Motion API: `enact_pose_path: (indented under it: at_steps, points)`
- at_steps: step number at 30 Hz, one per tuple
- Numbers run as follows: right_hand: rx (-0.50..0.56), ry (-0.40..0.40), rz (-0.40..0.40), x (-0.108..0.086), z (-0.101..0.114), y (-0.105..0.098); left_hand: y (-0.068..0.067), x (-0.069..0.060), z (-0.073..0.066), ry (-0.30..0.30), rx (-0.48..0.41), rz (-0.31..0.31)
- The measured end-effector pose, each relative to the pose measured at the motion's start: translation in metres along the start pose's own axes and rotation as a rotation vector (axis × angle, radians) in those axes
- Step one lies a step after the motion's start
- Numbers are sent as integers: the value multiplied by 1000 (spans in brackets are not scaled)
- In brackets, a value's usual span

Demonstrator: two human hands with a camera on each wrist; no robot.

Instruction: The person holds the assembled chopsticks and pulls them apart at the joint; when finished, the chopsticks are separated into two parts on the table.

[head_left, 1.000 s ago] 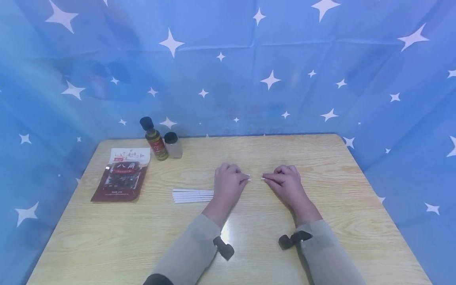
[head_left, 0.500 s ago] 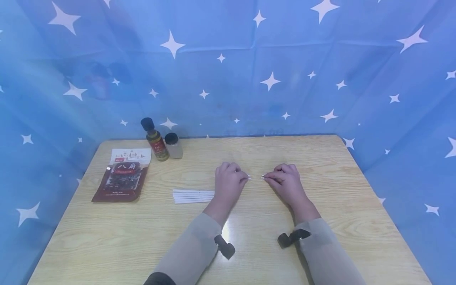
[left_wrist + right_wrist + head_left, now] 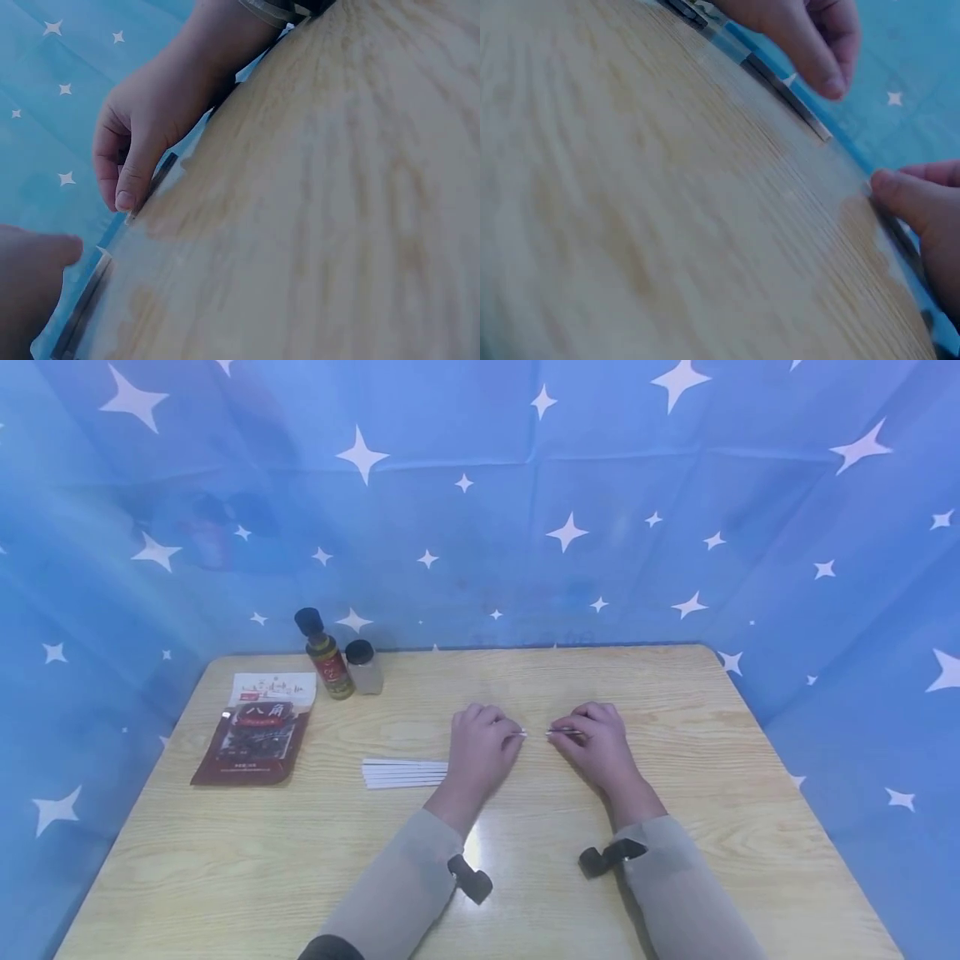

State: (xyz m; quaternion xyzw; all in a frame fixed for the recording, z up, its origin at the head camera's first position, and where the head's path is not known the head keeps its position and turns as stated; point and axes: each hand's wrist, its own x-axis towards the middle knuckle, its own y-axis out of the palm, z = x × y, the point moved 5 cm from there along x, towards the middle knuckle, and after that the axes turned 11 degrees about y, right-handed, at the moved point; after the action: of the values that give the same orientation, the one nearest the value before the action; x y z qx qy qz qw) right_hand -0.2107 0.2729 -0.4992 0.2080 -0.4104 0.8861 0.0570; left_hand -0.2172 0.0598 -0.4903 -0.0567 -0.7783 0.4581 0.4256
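Observation:
Over the middle of the table, my left hand (image 3: 483, 750) has its thumb and index finger close together, a small white tip showing at them. In the right wrist view, a narrow strip (image 3: 787, 97) with a pale end and dark side lies just below that thumb, seemingly apart. Across a small gap, my right hand (image 3: 595, 745) pinches the end of another thin strip (image 3: 154, 184); its white tip points toward the left hand. Several flat white strips (image 3: 403, 774) lie side by side left of the left wrist, their right ends hidden by it.
Toward the back left stand a dark-capped sauce bottle (image 3: 328, 666) and a black-lidded clear jar (image 3: 365, 668). A brown and white food packet (image 3: 255, 731) lies at the left. Behind the wooden table (image 3: 300, 877) hangs a blue star-patterned curtain (image 3: 480, 552).
My right hand has shifted slightly left, narrowing the gap between the hands. The left hand has hardly moved. Less of the white tips shows at the fingertips now.

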Motion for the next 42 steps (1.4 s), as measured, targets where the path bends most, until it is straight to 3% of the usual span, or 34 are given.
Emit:
enact_pose_path:
  at_steps: [9, 20, 31, 36, 42]
  points:
    - [25, -33, 9, 4, 27, 24, -22, -11, 6, 21, -44, -48]
    - [34, -124, 53, 5, 71, 58, -54, -37, 33, 25, -56, -121]
    - [3, -122, 119, 4, 107, 83, -81, -72, 69, -73, -20, -95]
    - [-4, -92, 168, 4, 120, 94, -98, -89, 87, -124, -29, -101]
    - [-1, -47, 214, 1, 135, 108, -115, -107, 101, -185, -40, -59]
